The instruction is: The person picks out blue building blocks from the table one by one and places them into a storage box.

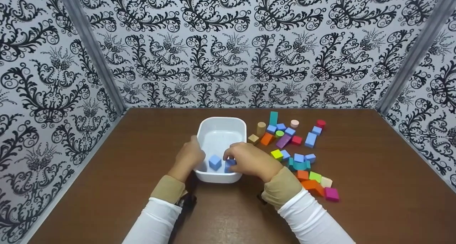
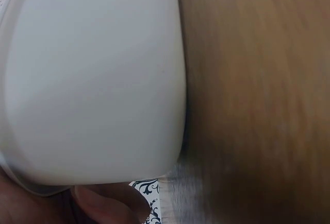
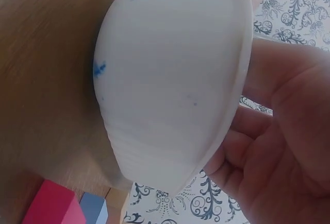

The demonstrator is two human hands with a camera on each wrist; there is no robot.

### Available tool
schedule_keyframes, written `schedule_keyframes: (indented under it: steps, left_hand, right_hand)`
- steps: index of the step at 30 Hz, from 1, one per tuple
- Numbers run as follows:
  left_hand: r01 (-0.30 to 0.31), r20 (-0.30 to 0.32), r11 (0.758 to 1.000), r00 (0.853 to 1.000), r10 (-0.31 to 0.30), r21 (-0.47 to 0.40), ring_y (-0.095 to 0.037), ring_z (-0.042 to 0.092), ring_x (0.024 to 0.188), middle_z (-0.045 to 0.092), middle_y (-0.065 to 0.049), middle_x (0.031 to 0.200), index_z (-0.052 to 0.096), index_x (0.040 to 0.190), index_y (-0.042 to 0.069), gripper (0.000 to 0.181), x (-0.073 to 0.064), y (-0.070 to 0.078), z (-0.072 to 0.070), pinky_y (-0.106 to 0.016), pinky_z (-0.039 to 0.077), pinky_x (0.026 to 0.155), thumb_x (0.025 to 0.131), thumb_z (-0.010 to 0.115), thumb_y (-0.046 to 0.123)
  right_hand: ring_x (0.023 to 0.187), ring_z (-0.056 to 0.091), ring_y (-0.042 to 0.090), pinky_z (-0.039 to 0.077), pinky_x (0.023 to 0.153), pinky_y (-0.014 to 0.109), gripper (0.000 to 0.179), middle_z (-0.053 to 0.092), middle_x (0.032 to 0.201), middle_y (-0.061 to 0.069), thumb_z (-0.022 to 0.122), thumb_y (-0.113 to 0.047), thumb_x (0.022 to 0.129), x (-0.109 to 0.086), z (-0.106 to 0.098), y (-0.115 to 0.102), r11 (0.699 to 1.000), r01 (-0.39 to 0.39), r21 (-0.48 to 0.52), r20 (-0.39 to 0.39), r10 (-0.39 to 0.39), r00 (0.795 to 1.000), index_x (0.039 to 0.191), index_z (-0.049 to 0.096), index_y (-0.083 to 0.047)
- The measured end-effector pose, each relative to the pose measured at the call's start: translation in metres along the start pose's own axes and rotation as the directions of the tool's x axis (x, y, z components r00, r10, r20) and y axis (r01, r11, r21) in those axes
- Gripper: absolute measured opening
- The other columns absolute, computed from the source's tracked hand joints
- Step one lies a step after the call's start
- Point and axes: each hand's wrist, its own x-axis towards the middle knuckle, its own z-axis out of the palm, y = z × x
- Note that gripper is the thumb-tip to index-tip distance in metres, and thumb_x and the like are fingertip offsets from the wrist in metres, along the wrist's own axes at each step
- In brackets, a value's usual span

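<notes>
A white plastic tub (image 1: 217, 177) stands on the table, its wall also filling much of the left wrist view. At its left rim my left hand (image 1: 188, 156) grips the edge, and fingers (image 2: 108, 203) curl under the lip. Over the tub's near right side, my right hand (image 1: 251, 159) reaches in across the rim and pinches a blue block (image 1: 229, 163) low in the tub. Its fingertips are partly hidden in the right wrist view by the tub wall. A blue cube (image 1: 215, 162) lies inside, left of the held block.
Right of the tub, many coloured wooden blocks lie scattered, among them an orange block (image 1: 267, 139), a purple block (image 1: 284, 141), a teal arch (image 1: 299, 164) and a magenta block (image 1: 331, 194). Patterned walls (image 1: 221, 58) enclose the brown table (image 1: 149, 140).
</notes>
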Motion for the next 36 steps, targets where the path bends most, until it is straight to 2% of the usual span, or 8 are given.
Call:
schedule_keyframes:
  steps: [8,18,25,36]
  left_hand:
    - [-0.018,-0.006,1.000,1.000,0.018,-0.002,-0.045,0.066,0.120,0.064,-0.033,0.135,0.041,0.152,-0.009,0.062,0.0000,-0.0009,-0.0005,-0.060,0.052,0.101,0.094,0.055,0.006]
    - [-0.010,-0.005,1.000,1.000,0.010,-0.008,-0.045,0.066,0.120,0.064,-0.033,0.135,0.041,0.152,-0.009,0.062,-0.0014,-0.0002,-0.0010,-0.060,0.052,0.101,0.094,0.056,0.006]
    - [-0.008,-0.001,1.000,1.000,0.008,-0.005,-0.043,0.068,0.117,0.065,-0.032,0.135,0.039,0.154,-0.008,0.064,-0.0010,-0.0001,-0.0003,-0.060,0.054,0.096,0.094,0.055,0.006]
    - [0.001,-0.002,1.000,1.000,-0.001,-0.004,-0.043,0.067,0.118,0.065,-0.031,0.136,0.038,0.155,-0.007,0.065,-0.0015,0.0005,-0.0008,-0.060,0.054,0.097,0.094,0.055,0.006]
  right_hand:
    - [0.091,0.067,0.023,0.059,0.095,0.040,0.027,0.077,0.110,0.009,0.083,-0.015,0.093,0.0010,0.0007,-0.0002,1.000,-0.002,-0.012,-0.005,0.002,1.000,0.119,0.082,-0.007]
    - [0.090,0.067,0.021,0.059,0.094,0.039,0.029,0.077,0.110,0.008,0.084,-0.016,0.092,0.0017,0.0014,0.0008,1.000,-0.006,-0.013,-0.002,0.006,1.000,0.120,0.082,-0.007]
    - [0.088,0.064,0.021,0.059,0.090,0.039,0.032,0.074,0.107,0.008,0.086,-0.018,0.091,0.0032,0.0039,0.0026,1.000,-0.007,-0.019,-0.001,0.007,1.000,0.121,0.081,-0.008]
    - [0.098,0.071,0.023,0.060,0.091,0.039,0.032,0.075,0.111,0.008,0.086,-0.019,0.091,0.0030,0.0028,0.0014,1.000,-0.029,-0.013,0.010,0.029,1.000,0.121,0.081,-0.010]
